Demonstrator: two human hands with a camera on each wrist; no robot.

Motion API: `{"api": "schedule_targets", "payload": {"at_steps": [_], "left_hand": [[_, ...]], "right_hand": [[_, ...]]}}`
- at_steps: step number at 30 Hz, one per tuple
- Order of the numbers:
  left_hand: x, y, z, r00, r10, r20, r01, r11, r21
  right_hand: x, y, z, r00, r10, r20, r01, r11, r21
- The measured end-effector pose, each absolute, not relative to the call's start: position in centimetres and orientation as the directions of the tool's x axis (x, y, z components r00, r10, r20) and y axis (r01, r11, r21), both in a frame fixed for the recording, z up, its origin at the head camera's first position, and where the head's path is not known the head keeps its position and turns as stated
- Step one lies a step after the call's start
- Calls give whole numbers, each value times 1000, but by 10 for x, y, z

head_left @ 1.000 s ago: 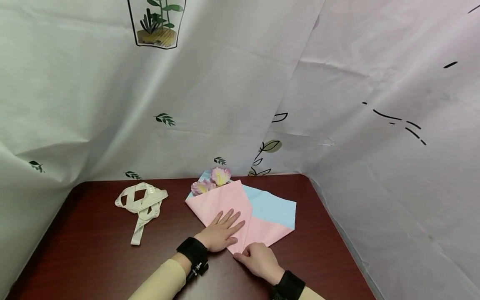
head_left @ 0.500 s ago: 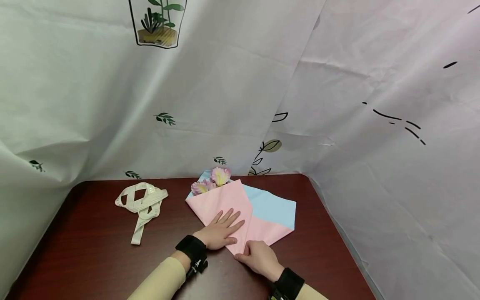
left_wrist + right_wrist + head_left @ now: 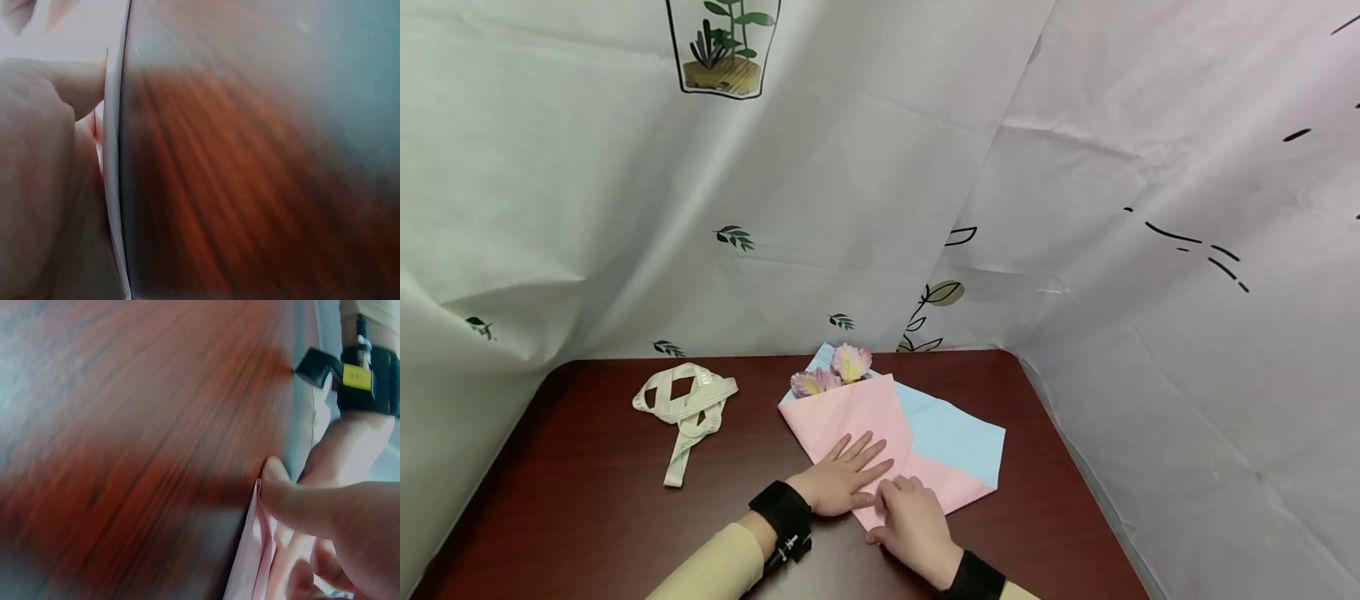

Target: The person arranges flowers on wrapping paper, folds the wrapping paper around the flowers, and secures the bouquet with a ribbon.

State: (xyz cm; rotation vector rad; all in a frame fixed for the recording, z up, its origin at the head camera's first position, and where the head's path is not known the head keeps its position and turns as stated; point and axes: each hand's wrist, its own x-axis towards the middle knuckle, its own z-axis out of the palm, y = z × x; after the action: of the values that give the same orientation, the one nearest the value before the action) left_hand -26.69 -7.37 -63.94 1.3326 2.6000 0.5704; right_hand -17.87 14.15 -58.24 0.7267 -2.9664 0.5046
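A sheet of wrapping paper (image 3: 850, 410), pink on one side and light blue on the other, lies on the table folded over flowers (image 3: 851, 363) with pink-and-yellow petals. The blossoms stick out at its top left; the stems are hidden. My left hand (image 3: 838, 482) rests flat on the pink fold with fingers spread. At the paper's lower point, my right hand (image 3: 917, 521) grips the paper with curled fingers, its thumb (image 3: 278, 494) against the folded tip in the right wrist view. In the left wrist view, the paper's edge stands beside the left thumb (image 3: 81, 84).
A loosely bundled cream tape measure (image 3: 688, 408) lies on the dark red table (image 3: 587, 500), left of the paper. Printed white cloth (image 3: 850, 167) hangs behind the table and along its right side. Each wrist wears a black strap.
The paper and flowers have shifted slightly towards the person and to the right. My right hand's fingers have moved up onto the paper while its thumb stays near the tip.
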Motion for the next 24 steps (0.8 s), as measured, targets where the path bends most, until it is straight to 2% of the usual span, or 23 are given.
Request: {"api": "schedule_targets", "payload": {"at_steps": [3, 9, 12, 17, 20, 24], "left_hand": [[-267, -75, -638, -587, 809, 29, 737, 519, 433], [-267, -76, -631, -570, 821, 20, 730, 496, 470], [-265, -75, -619, -561, 828, -4, 729, 496, 472], [-263, -75, -600, -564, 824, -50, 736, 530, 421], [-267, -77, -599, -563, 824, -59, 751, 540, 381], [-277, -79, -603, -537, 842, -44, 769, 511, 384]], "right_hand": [[-177, 136, -582, -830, -517, 209, -553, 811, -191], [-169, 132, -581, -779, -595, 196, -618, 782, -82], [-166, 131, -579, -769, -624, 138, -633, 773, -32], [-162, 130, -572, -757, -652, -39, -653, 757, 31], [-161, 131, -569, -746, -657, -112, -662, 749, 17], [-160, 136, -567, -738, -661, -134, -664, 747, -24]]}}
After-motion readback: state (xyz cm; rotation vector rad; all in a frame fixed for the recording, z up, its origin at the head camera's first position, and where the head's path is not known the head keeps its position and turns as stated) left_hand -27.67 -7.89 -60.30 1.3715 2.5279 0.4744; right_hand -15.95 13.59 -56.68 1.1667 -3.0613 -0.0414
